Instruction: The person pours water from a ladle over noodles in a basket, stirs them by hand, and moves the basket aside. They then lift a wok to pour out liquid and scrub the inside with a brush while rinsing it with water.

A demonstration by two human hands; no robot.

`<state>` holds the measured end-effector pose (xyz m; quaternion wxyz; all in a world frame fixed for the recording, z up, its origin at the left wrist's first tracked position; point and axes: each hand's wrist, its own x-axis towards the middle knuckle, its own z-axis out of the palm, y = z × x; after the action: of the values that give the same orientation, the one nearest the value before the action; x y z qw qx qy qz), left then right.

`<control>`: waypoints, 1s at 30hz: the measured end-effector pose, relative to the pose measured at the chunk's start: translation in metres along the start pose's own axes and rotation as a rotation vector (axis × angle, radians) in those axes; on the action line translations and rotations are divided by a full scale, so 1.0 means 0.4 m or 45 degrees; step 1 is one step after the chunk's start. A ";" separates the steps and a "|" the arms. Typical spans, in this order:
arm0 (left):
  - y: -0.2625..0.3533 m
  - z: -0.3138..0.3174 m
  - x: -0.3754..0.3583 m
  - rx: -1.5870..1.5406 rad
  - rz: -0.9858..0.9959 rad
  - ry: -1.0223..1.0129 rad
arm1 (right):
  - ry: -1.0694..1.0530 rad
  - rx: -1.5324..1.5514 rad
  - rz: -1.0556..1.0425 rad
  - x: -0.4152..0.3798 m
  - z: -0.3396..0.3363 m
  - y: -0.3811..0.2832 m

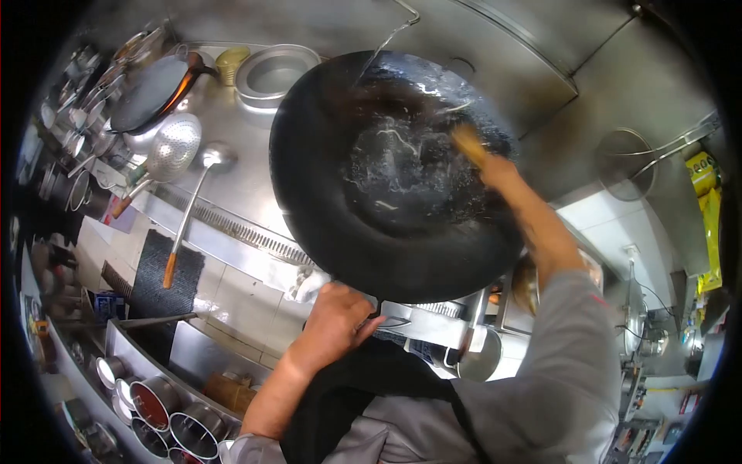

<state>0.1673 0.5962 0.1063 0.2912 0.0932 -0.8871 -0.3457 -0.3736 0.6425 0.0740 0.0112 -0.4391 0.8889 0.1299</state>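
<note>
A large black wok [410,263] fills the middle of the view, tilted, with water pooled in it. Water runs into it from a thin spout [408,14] at the top. My right hand [498,172] is closed round a yellowish brush [468,145], whose end is over the wet right side of the wok. Motion blurs the brush somewhat. At the wok's near edge, my left hand [338,317] is closed beside the small handle, with a white cloth [308,284] next to it; what its fingers grip is partly hidden.
On the steel counter [239,174] at left lie a ladle [185,220] and a perforated skimmer [175,147]. Behind them are a flaming pan [151,93], a metal basin [277,76] and a can [231,65]. Several pots stand at lower left; a wire strainer [626,164] is at right.
</note>
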 end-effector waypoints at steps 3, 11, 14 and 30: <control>0.003 0.003 0.000 -0.010 -0.014 -0.017 | 0.073 0.729 -0.225 0.185 0.047 -0.221; -0.001 0.000 0.002 -0.020 0.024 -0.040 | -0.360 0.663 -0.520 -0.309 -0.060 -0.552; -0.004 0.003 -0.008 -0.028 0.046 -0.015 | -0.504 0.321 -0.663 -0.424 -0.106 -0.381; 0.005 -0.004 0.002 -0.017 0.031 -0.008 | -0.315 0.226 -0.223 -0.059 -0.058 -0.290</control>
<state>0.1678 0.5965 0.1089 0.2930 0.0795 -0.8869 -0.3483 -0.2661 0.5878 0.0737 0.1706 -0.4929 0.8470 0.1025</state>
